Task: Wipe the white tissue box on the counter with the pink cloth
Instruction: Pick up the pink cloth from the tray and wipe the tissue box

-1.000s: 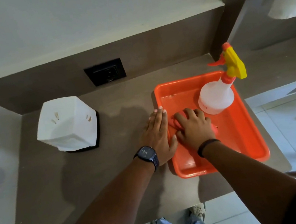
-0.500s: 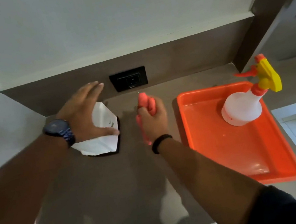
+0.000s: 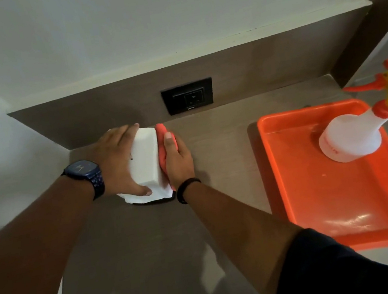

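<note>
Both hands are now at the tissue box (image 3: pixel 146 162); half a second ago the right hand (image 3: pixel 177 159) was carrying the pink cloth (image 3: pixel 161 147) through the air and the left hand (image 3: pixel 116 163) was only just reaching the box. One second ago both hands were over at the orange tray (image 3: pixel 348 198).

Now the left hand is wrapping around the left side of the box, with fingers over the far end and the thumb on the near end. It is holding the box steady. The right hand is pressing the bunched cloth flat against the right side of the box, and it is closing on the cloth.

The box is sitting on the brown counter (image 3: pixel 132 245), near the back wall and left of the black wall socket (image 3: pixel 187 96). Its long side is running from near to far, and the cloth is lying along that side. So I think the next wipe is going to slide along that length, toward or away from the person. The right hand is the nearer one for that side.

The tray is sitting well apart to the right, with a spray bottle (image 3: pixel 353 135) standing in it. The counter looks smooth and the room is dim.
</note>
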`<action>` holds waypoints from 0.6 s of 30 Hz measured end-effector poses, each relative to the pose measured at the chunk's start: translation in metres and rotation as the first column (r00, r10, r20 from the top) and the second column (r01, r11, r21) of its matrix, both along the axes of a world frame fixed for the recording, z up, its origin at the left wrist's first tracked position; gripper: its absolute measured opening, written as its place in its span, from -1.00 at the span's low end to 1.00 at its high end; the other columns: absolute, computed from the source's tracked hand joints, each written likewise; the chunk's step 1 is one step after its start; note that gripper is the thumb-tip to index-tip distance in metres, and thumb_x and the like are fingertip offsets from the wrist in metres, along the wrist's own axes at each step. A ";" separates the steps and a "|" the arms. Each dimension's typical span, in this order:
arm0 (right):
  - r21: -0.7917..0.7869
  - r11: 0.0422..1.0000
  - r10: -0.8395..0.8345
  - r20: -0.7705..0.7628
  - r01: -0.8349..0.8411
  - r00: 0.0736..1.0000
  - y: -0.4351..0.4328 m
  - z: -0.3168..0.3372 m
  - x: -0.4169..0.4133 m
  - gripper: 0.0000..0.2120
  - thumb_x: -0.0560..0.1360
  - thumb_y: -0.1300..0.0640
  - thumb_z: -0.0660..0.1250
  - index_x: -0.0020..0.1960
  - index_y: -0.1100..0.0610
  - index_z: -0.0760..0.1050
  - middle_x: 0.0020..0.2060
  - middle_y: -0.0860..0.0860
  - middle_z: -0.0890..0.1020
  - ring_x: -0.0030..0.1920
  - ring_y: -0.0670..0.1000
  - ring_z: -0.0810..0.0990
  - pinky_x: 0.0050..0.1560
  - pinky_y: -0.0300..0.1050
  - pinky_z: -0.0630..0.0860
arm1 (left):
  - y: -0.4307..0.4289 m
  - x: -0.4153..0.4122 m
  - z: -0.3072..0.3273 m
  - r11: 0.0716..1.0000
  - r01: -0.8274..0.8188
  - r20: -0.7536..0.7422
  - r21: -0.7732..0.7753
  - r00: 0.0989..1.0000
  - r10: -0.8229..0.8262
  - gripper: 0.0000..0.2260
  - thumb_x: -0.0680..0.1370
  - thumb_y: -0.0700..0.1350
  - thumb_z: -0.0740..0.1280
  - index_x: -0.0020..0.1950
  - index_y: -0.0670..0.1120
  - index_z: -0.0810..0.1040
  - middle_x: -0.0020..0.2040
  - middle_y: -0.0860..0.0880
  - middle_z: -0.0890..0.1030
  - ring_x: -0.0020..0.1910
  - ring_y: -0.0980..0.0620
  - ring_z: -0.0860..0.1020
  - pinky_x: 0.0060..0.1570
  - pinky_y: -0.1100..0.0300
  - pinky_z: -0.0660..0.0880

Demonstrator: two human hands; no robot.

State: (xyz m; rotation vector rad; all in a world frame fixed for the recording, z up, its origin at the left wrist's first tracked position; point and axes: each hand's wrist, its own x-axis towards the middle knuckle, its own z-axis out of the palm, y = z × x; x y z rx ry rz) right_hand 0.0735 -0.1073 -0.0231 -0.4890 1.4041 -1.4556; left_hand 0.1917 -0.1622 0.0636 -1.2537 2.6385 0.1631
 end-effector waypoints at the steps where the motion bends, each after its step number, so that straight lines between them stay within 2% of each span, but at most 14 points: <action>1: 0.031 0.999 -0.010 0.008 0.010 1.000 0.004 -0.003 0.002 -0.63 0.57 -0.17 0.20 0.29 -0.10 0.57 0.27 -0.05 0.62 0.31 -0.04 0.55 0.42 0.10 0.42 | 0.000 0.000 0.000 1.000 0.000 -0.005 0.002 1.000 0.000 0.25 0.05 0.26 0.61 0.52 -0.13 -0.01 0.49 -0.13 0.17 0.44 -0.15 0.16 0.39 -0.02 0.14; 3: 0.090 0.996 -0.019 0.029 0.016 0.999 0.013 -0.006 0.008 -0.59 0.57 -0.18 0.20 0.33 -0.05 0.52 0.30 0.00 0.59 0.32 0.03 0.53 0.41 0.16 0.42 | -0.001 0.001 -0.002 1.000 -0.002 -0.008 0.008 1.000 0.002 0.25 0.04 0.26 0.61 0.52 -0.14 0.01 0.48 -0.14 0.19 0.43 -0.16 0.18 0.38 -0.04 0.16; 6: 0.124 0.991 -0.056 0.078 0.046 0.995 0.030 -0.006 0.020 -0.58 0.56 -0.20 0.22 0.36 -0.09 0.49 0.32 -0.01 0.55 0.33 0.04 0.52 0.40 0.17 0.43 | -0.001 0.002 -0.003 1.000 -0.003 -0.013 0.011 1.000 0.003 0.25 0.02 0.29 0.60 0.51 -0.13 0.03 0.47 -0.16 0.22 0.41 -0.18 0.21 0.38 -0.09 0.21; 10: 0.039 0.989 -0.144 0.025 0.143 0.989 0.040 0.000 0.030 -0.68 0.57 -0.10 0.28 0.29 -0.07 0.54 0.25 -0.04 0.61 0.27 -0.03 0.55 0.35 0.12 0.49 | -0.002 0.003 -0.005 1.000 -0.010 -0.027 0.005 1.000 0.010 0.25 0.00 0.31 0.59 0.50 -0.15 0.07 0.46 -0.18 0.25 0.41 -0.20 0.23 0.38 -0.11 0.22; 14: -0.037 0.993 -0.115 -0.075 0.113 0.991 0.010 0.013 0.016 -0.68 0.59 -0.06 0.27 0.28 0.02 0.55 0.24 0.04 0.61 0.27 0.03 0.56 0.35 0.15 0.48 | -0.003 0.003 -0.004 1.000 0.003 -0.018 0.006 1.000 -0.003 0.27 -0.01 0.33 0.57 0.50 -0.15 0.07 0.47 -0.18 0.25 0.42 -0.19 0.23 0.39 -0.11 0.24; 16: -0.008 0.998 -0.070 -0.053 0.070 0.996 -0.004 0.013 0.005 -0.69 0.61 -0.03 0.26 0.27 0.06 0.58 0.21 0.04 0.64 0.26 0.04 0.57 0.38 0.14 0.46 | -0.003 0.004 -0.004 1.000 0.000 -0.022 -0.002 1.000 0.000 0.26 -0.01 0.32 0.58 0.50 -0.14 0.07 0.47 -0.17 0.24 0.42 -0.18 0.21 0.39 -0.08 0.22; 18: 0.026 0.999 -0.034 0.012 0.033 0.999 -0.012 0.007 -0.003 -0.72 0.62 -0.02 0.24 0.19 0.06 0.63 0.07 -0.03 0.69 0.18 0.00 0.62 0.37 0.12 0.48 | -0.001 0.003 -0.004 1.000 -0.004 -0.029 -0.006 1.000 0.004 0.25 0.00 0.30 0.59 0.51 -0.12 0.06 0.47 -0.15 0.23 0.43 -0.17 0.20 0.39 -0.07 0.20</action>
